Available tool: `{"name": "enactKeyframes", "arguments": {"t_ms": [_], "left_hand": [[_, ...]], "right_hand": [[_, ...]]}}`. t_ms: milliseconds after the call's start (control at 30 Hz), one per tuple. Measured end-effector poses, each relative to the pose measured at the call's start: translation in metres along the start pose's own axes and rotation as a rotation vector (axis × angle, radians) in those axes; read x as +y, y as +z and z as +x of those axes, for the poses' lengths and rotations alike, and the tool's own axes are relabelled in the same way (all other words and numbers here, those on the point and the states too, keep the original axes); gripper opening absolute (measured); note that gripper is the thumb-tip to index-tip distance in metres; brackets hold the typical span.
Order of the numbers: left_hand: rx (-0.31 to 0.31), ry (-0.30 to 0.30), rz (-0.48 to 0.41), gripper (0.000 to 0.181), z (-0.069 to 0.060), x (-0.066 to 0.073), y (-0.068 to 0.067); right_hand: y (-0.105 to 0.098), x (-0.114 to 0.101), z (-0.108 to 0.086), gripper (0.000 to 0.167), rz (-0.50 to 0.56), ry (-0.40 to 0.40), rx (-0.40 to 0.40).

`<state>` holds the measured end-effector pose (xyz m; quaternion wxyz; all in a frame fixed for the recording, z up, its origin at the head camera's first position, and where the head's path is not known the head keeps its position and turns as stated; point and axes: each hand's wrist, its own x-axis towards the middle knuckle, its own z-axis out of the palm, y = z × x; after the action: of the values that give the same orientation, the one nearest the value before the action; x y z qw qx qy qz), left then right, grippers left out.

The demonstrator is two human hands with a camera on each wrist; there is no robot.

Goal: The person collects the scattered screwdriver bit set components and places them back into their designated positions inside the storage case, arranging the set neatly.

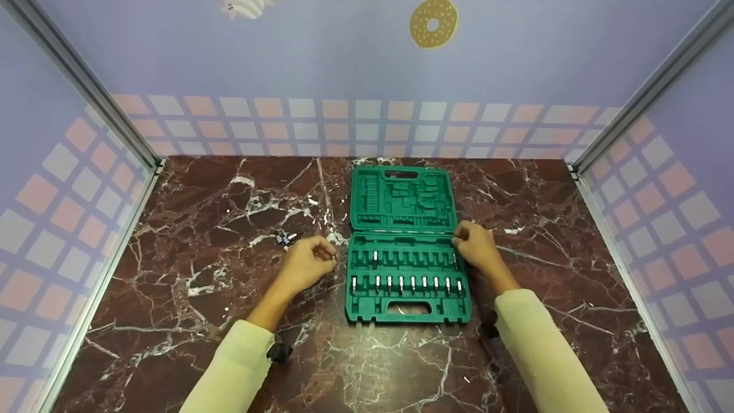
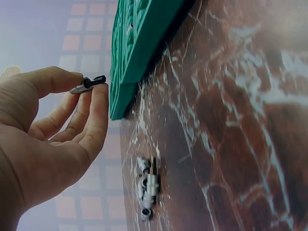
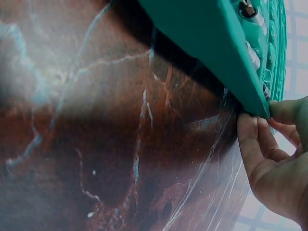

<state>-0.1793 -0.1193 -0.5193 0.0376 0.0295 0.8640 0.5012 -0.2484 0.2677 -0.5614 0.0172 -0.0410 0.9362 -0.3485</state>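
Note:
An open green case (image 1: 408,241) lies on the marble table, its lower half holding a row of metal bits (image 1: 413,284) and one bit (image 1: 375,259) in the upper row at the left. Left of the case, my left hand (image 1: 304,264) pinches a small metal bit (image 2: 86,85) with a dark tip between thumb and fingers. My right hand (image 1: 479,246) grips the case's right edge near the hinge, thumb on top and fingers at the side, as the right wrist view shows (image 3: 276,149).
A small pile of loose bits (image 1: 284,237) lies on the table (image 1: 200,269) behind my left hand; the left wrist view shows these bits (image 2: 148,187) closer. Patterned walls (image 1: 367,69) enclose the table at the back and both sides.

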Motion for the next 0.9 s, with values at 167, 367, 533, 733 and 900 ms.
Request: {"name": "enactKeyframes", "arguments": {"t_ms": [167,367,533,733,900], "left_hand": [[-0.079,0.036,-0.023,0.016,0.001,0.006,0.011],[-0.157,0.054,0.025,0.017,0.000,0.016,0.025],[-0.191,0.111,0.081,0.015,0.001,0.019,0.037],[-0.237,0.121,0.142,0.013,0.000,0.020,0.047],[-0.246,0.177,0.188,0.009,-0.001,0.019,0.053]], "right_hand": [[-0.001,0.001,0.000,0.004,-0.006,0.000,0.012],[-0.001,0.001,0.001,0.004,-0.004,0.005,0.025],[-0.001,0.001,0.000,0.004,0.004,0.019,0.025],[0.000,0.001,0.000,0.003,0.009,0.014,0.029],[0.001,0.000,-0.001,0.004,0.009,0.004,0.026]]}}
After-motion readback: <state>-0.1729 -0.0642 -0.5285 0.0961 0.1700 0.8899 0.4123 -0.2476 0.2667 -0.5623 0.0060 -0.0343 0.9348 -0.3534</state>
